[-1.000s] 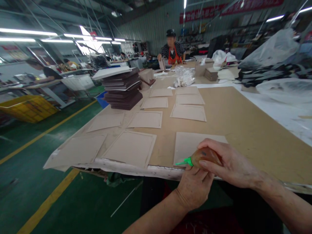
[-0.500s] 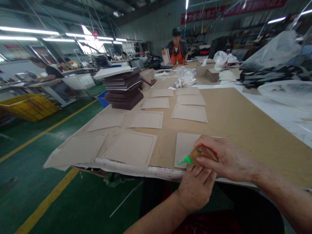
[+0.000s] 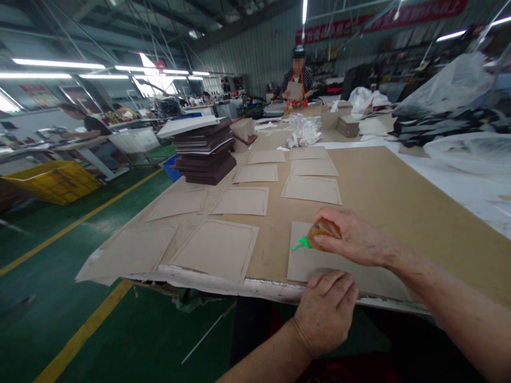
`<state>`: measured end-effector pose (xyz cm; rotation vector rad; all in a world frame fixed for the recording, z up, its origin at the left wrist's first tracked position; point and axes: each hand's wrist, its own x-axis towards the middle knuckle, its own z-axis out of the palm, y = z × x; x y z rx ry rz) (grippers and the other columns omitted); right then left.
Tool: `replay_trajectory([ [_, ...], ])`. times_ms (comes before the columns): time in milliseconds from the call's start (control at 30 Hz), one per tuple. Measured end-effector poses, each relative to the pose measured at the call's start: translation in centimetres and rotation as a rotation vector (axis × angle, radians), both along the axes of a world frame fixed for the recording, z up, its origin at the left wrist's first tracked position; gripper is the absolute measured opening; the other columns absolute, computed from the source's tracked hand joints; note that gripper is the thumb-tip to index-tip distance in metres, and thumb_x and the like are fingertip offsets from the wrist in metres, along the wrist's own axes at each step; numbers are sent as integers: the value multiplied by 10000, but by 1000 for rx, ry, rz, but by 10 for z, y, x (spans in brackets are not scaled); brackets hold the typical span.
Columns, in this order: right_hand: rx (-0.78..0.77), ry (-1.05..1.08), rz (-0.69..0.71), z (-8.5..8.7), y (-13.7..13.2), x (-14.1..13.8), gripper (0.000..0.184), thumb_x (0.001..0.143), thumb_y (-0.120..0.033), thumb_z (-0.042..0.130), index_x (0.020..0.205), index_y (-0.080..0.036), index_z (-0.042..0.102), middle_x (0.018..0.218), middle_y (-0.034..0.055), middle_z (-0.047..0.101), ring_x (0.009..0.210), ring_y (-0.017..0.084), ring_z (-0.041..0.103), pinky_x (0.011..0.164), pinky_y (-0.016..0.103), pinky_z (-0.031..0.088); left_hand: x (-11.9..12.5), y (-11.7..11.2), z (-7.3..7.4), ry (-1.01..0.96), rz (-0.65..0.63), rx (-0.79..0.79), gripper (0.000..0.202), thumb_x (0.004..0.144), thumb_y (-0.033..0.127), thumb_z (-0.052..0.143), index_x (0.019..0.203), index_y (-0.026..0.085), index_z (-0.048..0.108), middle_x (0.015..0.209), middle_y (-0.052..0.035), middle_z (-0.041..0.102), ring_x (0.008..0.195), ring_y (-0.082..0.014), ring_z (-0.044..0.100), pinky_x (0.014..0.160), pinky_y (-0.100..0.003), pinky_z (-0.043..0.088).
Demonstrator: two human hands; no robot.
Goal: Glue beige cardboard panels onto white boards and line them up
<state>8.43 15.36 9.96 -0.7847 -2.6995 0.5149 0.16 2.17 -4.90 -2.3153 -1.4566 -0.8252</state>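
My right hand is closed around an amber squeeze bottle. Its green nozzle points left, close above the left edge of a beige sheet at the table's front; whether it touches cannot be told. Lower down, my left hand rests with its fingers laid side by side over the sheet's near edge, holding nothing that shows. The right hand and forearm hide part of the sheet. Similar beige sheets with faint lines along their borders lie to the left and farther back.
A tall stack of dark brown panels stands at the table's left side. Farther back are crumpled clear plastic and beige stacks. Black material under plastic lies right. A co-worker stands at the far end holding a panel.
My right hand has moved the bottle away from me, up along the sheet's left edge. The left hand stays near the front edge. The co-worker now holds a panel in front of the chest.
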Motion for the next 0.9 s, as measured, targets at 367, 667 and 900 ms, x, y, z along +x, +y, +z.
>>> replay_trajectory([
  [367,-128,48,181,2,-45,32,119,911,-312,526,970,-224,579,887,22,639,769,189,582,693,332,413,3,1,-14,16,15,26,308,911,224,480,1143,138,664,1152,-123,692,1090,-281,627,906,-431,523],
  [667,-248,226,-103,-21,7,26,236,879,-425,580,991,-218,601,742,-11,650,655,176,587,573,287,408,2,2,-1,-59,3,60,293,943,256,499,1150,141,672,1254,-45,680,1193,-198,574,1098,-328,401],
  [900,50,78,-108,-21,22,4,165,892,-368,563,932,-211,592,792,22,638,698,190,570,618,291,360,0,1,-5,-41,3,68,328,944,272,493,1189,139,666,1293,-40,666,1208,-211,569,1109,-339,402],
])
